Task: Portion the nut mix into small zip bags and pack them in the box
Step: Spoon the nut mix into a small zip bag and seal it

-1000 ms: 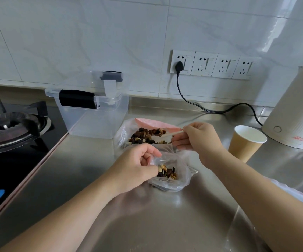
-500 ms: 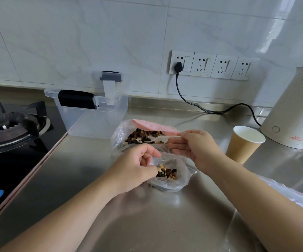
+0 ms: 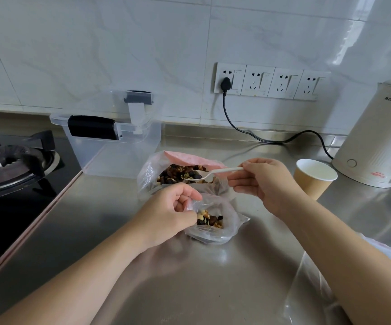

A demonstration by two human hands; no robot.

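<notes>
Portioning under way: the left hand (image 3: 166,214) pinches open the small clear zip bag (image 3: 215,221) at centre, while the right hand (image 3: 260,184) grips a white plastic spoon (image 3: 209,173), seemingly loaded, over the large nut-mix bag (image 3: 180,172) at twelve o'clock; next, tip it in cleanly.

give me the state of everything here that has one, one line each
small zip bag: mouth held open, a few nuts inside
big nut bag: open, part full
spoon: loaded with nuts, over the big bag
left hand: pinches the small bag's rim
right hand: pinches the spoon handle
clear box: open, nothing seen inside
paper cup: upright
plug: in the leftmost socket
</notes>
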